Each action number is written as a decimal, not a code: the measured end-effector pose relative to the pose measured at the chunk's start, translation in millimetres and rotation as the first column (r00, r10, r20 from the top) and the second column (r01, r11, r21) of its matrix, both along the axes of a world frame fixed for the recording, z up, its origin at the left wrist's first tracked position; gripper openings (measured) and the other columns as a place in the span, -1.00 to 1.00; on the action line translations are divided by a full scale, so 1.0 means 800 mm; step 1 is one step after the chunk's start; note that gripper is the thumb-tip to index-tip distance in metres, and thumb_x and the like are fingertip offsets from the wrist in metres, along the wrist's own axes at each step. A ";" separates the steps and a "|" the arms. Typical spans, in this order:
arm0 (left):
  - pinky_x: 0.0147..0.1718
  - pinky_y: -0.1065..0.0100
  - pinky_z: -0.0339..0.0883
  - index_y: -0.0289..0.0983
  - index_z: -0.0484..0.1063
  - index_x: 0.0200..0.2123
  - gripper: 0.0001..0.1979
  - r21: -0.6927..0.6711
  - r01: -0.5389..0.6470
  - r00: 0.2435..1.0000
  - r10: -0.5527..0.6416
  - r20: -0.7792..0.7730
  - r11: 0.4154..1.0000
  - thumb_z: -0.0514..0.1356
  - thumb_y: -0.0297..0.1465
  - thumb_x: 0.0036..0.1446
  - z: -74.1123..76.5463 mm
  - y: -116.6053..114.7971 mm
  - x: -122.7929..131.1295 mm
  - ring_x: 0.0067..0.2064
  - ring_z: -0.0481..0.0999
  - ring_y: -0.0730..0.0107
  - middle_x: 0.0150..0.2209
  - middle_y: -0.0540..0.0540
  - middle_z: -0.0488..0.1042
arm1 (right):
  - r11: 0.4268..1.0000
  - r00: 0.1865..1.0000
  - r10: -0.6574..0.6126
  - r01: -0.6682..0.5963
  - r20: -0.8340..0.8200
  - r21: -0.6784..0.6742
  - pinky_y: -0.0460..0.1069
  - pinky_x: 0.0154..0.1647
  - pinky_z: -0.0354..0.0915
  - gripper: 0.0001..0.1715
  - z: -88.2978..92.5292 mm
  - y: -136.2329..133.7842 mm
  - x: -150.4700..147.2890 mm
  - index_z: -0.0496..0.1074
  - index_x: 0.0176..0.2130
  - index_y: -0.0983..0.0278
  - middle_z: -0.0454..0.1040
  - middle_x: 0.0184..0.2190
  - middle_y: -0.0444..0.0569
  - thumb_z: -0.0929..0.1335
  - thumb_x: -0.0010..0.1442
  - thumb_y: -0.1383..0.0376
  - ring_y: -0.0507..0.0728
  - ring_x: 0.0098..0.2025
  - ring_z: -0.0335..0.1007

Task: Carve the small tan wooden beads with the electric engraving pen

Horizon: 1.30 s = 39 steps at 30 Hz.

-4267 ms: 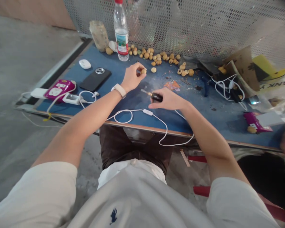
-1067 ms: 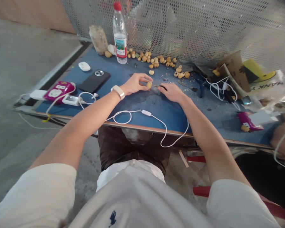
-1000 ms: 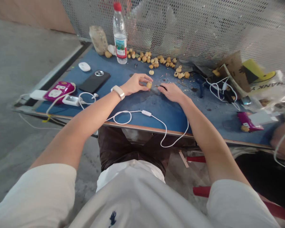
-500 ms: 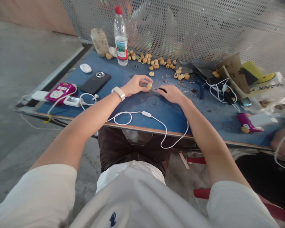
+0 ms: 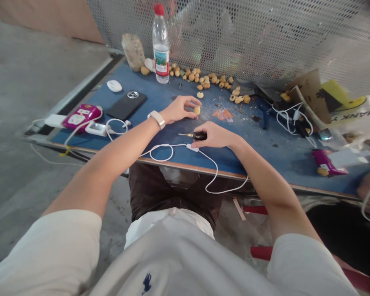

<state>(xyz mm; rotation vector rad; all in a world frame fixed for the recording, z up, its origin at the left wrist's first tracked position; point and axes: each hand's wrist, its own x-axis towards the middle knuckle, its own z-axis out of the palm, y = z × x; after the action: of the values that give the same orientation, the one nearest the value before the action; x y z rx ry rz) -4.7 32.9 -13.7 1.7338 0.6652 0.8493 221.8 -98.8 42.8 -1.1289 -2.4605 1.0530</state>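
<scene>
A tan bead [image 5: 197, 110] is being pinched between the thumb and fingertips of the left hand [image 5: 179, 110], whose grip is being pressed together around it just above the blue worktop [image 5: 160, 98]. The bead is being held near the middle of the worktop, a little beyond and to the left of the right hand [image 5: 214, 135]. A small tool [image 5: 195, 135] with a black handle and a thin metal tip is being clasped in the right hand's grip. The fingers are being curled over the handle and the tip is being pointed to the left, apart from the bead. The right hand is being rested on the worktop close to its near edge, just beside the inline control of a white cable [image 5: 172, 145], which is being looped along that edge and draped down in front of the lap. A pale wristband [image 5: 156, 119] is being worn on the left wrist. Farther back, a row of loose beads [image 5: 203, 78] is being shown along the foot of the mesh panel [image 5: 265, 37], next to an upright water bottle [image 5: 161, 45]. To the left, a dark phone [image 5: 127, 105], a white oval case [image 5: 114, 85] and a pink power strip [image 5: 80, 117] are being carried by the worktop, well apart from both hands. An orange scrap [image 5: 223, 114] is being seen just right of the pinched bead.
</scene>
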 end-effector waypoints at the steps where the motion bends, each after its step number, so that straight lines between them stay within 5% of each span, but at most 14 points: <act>1: 0.34 -0.18 0.79 -0.32 0.70 0.21 -0.40 -0.005 -0.001 1.000 0.001 -0.002 1.000 0.78 -0.45 0.17 0.001 -0.001 0.000 0.03 0.95 0.00 0.14 -0.34 0.84 | 1.000 1.000 -0.001 0.001 -0.011 -0.026 0.08 -0.17 0.12 -0.30 0.001 -0.005 -0.006 0.48 -0.39 0.18 0.35 -0.48 -0.21 0.62 0.28 -0.30 0.10 -0.30 0.22; 11: 0.33 -0.14 0.78 -0.32 0.70 0.22 -0.39 -0.028 0.032 0.999 -0.032 0.019 0.999 0.76 -0.47 0.16 -0.002 0.003 -0.003 0.00 0.94 0.06 0.15 -0.35 0.83 | 0.990 0.997 -0.047 0.037 -0.069 -0.138 0.08 -0.17 0.18 -0.51 0.003 -0.005 -0.011 0.66 -0.35 0.21 0.56 -0.45 -0.15 0.62 0.19 -0.14 0.11 -0.32 0.32; 19: 0.26 -0.12 0.82 -0.27 0.68 0.17 -0.40 -0.018 0.032 0.999 -0.031 0.036 0.999 0.78 -0.41 0.13 -0.008 0.008 -0.004 -0.07 0.92 0.12 0.14 -0.31 0.81 | 0.998 0.998 -0.056 0.056 0.000 0.029 0.09 -0.15 0.15 -0.37 -0.001 -0.003 -0.002 0.55 -0.37 0.17 0.42 -0.45 -0.18 0.63 0.26 -0.26 0.13 -0.30 0.26; 25: 0.20 -0.10 0.84 -0.23 0.61 0.18 -0.42 -0.018 0.003 1.000 -0.002 0.010 1.000 0.73 -0.42 0.19 -0.005 0.003 -0.002 -0.07 0.91 0.11 0.13 -0.27 0.78 | 0.966 0.985 -0.162 0.145 0.066 0.216 0.13 -0.10 0.26 -0.39 -0.006 0.031 0.054 0.64 -0.26 0.15 0.56 -0.36 -0.09 0.63 0.29 -0.30 0.22 -0.22 0.44; 31: 0.12 -0.01 0.83 -0.19 0.58 0.13 -0.47 0.018 -0.004 1.000 0.004 0.006 1.000 0.69 -0.41 0.20 -0.008 0.005 -0.002 -0.10 0.89 0.17 0.12 -0.24 0.78 | 0.877 0.894 -0.414 0.342 0.170 0.338 0.17 -0.07 0.34 -0.45 -0.019 0.064 0.117 0.53 -0.38 0.13 0.56 -0.43 -0.07 0.66 0.29 -0.17 0.25 -0.27 0.51; 36: 0.13 0.09 0.77 -0.19 0.59 0.02 -0.47 0.249 -0.023 0.999 0.029 -0.017 0.968 0.72 -0.42 0.08 -0.003 0.002 0.014 0.14 0.85 0.02 0.10 -0.25 0.78 | 0.777 0.849 -0.527 0.504 -0.049 0.376 0.25 0.04 0.57 -0.48 -0.029 0.066 0.105 0.72 -0.15 0.16 0.78 -0.20 0.10 0.66 0.30 -0.20 0.34 -0.15 0.69; 39: 0.20 -0.03 0.74 -0.17 0.57 0.05 -0.51 0.373 -0.012 0.996 0.046 -0.082 0.928 0.70 -0.43 0.19 0.008 -0.015 0.034 -0.03 0.85 0.06 0.01 -0.17 0.79 | 0.784 0.826 -0.502 0.560 -0.256 0.268 0.28 0.06 0.66 -0.35 -0.035 0.059 0.080 0.72 -0.01 0.14 0.83 -0.11 0.14 0.62 0.37 -0.34 0.37 -0.08 0.77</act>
<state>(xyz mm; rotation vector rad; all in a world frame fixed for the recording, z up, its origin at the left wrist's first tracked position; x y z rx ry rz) 22.1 20.9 -7.0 2.1182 0.6175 0.9696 286.1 -51.5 14.9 -1.4245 -1.8982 0.5102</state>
